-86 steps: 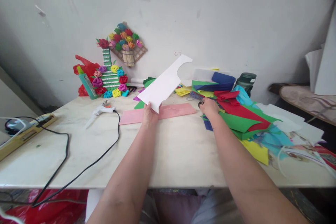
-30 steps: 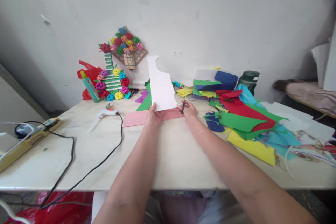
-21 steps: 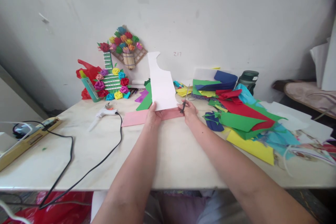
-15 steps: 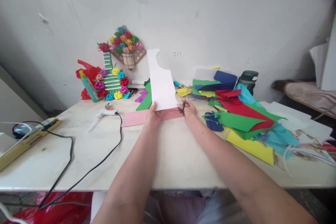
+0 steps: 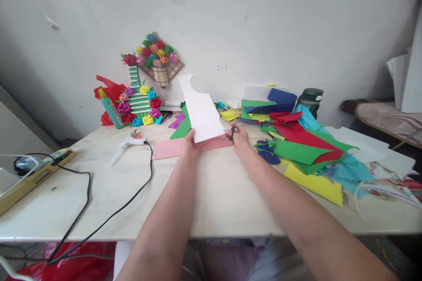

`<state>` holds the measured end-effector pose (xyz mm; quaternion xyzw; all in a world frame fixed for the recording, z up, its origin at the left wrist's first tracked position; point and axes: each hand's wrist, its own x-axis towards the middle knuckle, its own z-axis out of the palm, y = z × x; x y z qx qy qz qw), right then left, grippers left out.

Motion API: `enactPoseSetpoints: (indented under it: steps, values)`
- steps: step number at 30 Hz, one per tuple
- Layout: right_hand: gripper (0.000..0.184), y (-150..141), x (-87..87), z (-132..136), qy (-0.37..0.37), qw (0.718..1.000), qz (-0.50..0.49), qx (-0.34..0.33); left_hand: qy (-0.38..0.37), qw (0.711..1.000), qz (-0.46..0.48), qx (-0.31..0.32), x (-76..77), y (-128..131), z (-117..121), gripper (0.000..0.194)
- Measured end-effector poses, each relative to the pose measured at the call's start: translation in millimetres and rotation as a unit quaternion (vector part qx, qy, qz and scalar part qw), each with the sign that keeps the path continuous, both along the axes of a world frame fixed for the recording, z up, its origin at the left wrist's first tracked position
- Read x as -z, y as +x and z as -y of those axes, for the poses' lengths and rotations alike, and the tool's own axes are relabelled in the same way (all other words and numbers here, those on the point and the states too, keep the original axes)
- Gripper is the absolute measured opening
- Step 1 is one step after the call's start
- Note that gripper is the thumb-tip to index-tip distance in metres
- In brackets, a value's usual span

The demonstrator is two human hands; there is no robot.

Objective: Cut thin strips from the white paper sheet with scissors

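Note:
Near the middle of the table, my left hand [image 5: 189, 145] is closed on the lower left corner of a cut white sheet of card [image 5: 205, 117], thumb on its face. The card stands tilted, with a curved notch cut out of its upper right. My right hand [image 5: 240, 137] is closed around a pair of scissors [image 5: 232, 132] whose blades point up and away, and its fingertips touch the card's lower right corner. A pink paper strip [image 5: 167, 148] lies beneath both hands, partly hidden by the left one.
At left are a white glue gun [image 5: 127, 142] with a black cord, a power strip [image 5: 39, 173], a glue bottle [image 5: 111, 110] and a flower-decorated green paper guitar shape [image 5: 140, 99]. Colored paper scraps [image 5: 303, 151] and a dark bottle [image 5: 310, 100] sit at right.
The white card's top has tipped down and leaned slightly left. Both hands stay at its lower corners, nearly where they were, and the scissors remain in my right hand.

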<state>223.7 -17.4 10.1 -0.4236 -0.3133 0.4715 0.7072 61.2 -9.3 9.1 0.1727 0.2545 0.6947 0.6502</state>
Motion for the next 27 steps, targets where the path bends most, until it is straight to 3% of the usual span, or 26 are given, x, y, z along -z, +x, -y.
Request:
enactPoseSetpoints:
  steps: [6, 12, 18, 27]
  values:
    - [0.044, 12.2, -2.3, -3.4, 0.016, 0.999, 0.028, 0.008, 0.070, 0.993, -0.096, 0.023, 8.9, -2.8, -5.9, 0.012]
    - [0.047, 18.7, -2.7, -4.1, 0.024, 0.999, 0.021, -0.004, 0.059, 0.976, -0.197, 0.074, 15.2, -5.7, -6.1, 0.024]
    - [0.038, 11.1, 4.3, -8.7, 0.002, 1.000, -0.014, 0.014, 0.064, 0.984, -0.163, 0.025, 14.2, 7.5, -4.9, 0.019]
    - [0.040, -13.6, 12.6, -4.5, 0.021, 0.998, 0.031, -0.057, 0.076, 0.991, -0.108, -0.005, 10.2, 30.6, 2.7, 0.019]
